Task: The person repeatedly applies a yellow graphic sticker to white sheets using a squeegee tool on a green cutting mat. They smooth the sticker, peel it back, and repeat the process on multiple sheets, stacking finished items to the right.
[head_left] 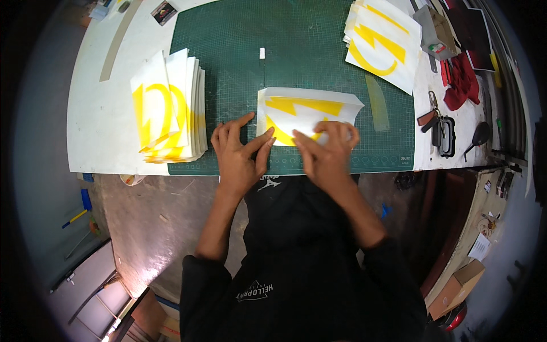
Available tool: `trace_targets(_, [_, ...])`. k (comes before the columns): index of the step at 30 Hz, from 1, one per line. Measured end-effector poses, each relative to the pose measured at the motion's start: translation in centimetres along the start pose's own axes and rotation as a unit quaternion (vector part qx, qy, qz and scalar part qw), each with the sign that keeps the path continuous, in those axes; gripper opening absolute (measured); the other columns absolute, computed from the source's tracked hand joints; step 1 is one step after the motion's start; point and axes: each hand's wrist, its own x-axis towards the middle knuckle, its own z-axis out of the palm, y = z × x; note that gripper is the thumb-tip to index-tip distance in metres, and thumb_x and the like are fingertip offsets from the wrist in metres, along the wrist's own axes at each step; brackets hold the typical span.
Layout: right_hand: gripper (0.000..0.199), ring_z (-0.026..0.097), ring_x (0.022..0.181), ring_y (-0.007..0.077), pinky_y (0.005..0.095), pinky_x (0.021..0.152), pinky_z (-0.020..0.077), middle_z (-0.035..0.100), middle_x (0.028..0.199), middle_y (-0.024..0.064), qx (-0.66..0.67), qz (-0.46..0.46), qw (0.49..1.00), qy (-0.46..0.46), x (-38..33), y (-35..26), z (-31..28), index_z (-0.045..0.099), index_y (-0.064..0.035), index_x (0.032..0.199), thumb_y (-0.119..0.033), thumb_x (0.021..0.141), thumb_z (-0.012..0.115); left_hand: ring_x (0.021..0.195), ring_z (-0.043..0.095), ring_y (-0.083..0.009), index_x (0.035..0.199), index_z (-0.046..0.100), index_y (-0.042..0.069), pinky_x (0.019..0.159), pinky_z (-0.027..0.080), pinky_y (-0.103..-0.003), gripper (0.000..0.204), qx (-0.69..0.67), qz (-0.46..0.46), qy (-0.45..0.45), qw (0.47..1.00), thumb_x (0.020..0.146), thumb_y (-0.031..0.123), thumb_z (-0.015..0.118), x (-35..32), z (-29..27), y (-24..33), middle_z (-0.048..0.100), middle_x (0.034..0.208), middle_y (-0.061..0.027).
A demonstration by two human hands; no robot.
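Observation:
A white sheet with yellow shapes [307, 107] lies on the green cutting mat [233, 34] in front of me, its far edge and right end bent up. My left hand [236, 149] is at its near left corner, the thumb and a finger pinching the edge while other fingers reach out onto the mat. Along the near edge, my right hand [327, 149] has its thumb and forefinger together on the sheet and its other fingers curled. Motion blurs this hand, and a pale patch under its fingers is unclear.
A thick stack of similar sheets [171, 114] stands at the left, partly on the mat. More printed sheets [382, 43] lie at the far right. Beyond them are a grey box [437, 31], a red cloth [461, 82] and keys [433, 117]. A yellowish strip [377, 102] rests nearby.

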Motion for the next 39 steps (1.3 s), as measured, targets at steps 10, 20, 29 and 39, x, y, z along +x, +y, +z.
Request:
trace_targets(10, [0.024,0.054,0.106,0.0247,0.0495,0.103,0.0280,0.058,0.102,0.0073,-0.063,0.099,0.993,0.011,-3.7,6.0,-5.4,0.086,-0.0225,0.112,-0.021,0.088,0.085,0.125,0.058,-0.0314,0.108,0.087,0.019,0.117,0.033,-0.052,0.021,0.001,-0.001,-0.010,1.000,0.087,0.019,0.085,0.0,-0.2,0.0,0.068,0.135,-0.0129])
trace_targets(20, [0.023,0.054,0.105,0.0251,0.0489,0.102,0.0284,0.059,0.104,0.0082,-0.062,0.081,0.994,0.026,-3.8,6.1,-5.5,0.085,-0.0188,0.111,-0.017,0.089,0.083,0.124,0.058,-0.0324,0.116,0.084,0.015,0.112,0.039,-0.053,0.028,-0.005,0.010,-0.003,1.000,0.088,0.016,0.083,-0.6,-0.1,-1.4,0.067,0.137,-0.0125])
trace_targets(29, [0.025,0.056,0.108,0.0271,0.0546,0.107,0.0284,0.060,0.105,0.0094,-0.057,0.069,0.996,-0.001,-3.4,5.4,-6.2,0.082,-0.0151,0.115,-0.012,0.090,0.080,0.150,0.044,-0.0395,0.150,0.055,-0.003,0.125,0.029,-0.058,0.063,-0.029,0.097,-0.123,0.987,0.099,0.030,0.070,-2.7,4.1,7.4,0.049,0.161,-0.0201])
trace_targets(39, [0.040,0.065,0.106,0.0303,0.0564,0.115,0.0380,0.069,0.115,0.0132,-0.004,-0.093,0.995,0.021,6.3,1.3,-4.4,0.071,-0.0057,0.131,-0.013,0.092,0.076,0.136,0.055,-0.0324,0.135,0.067,0.001,0.122,0.035,-0.055,0.048,0.030,0.101,-0.079,0.991,0.097,0.030,0.072,-1.8,3.6,7.6,0.064,0.144,-0.0153])
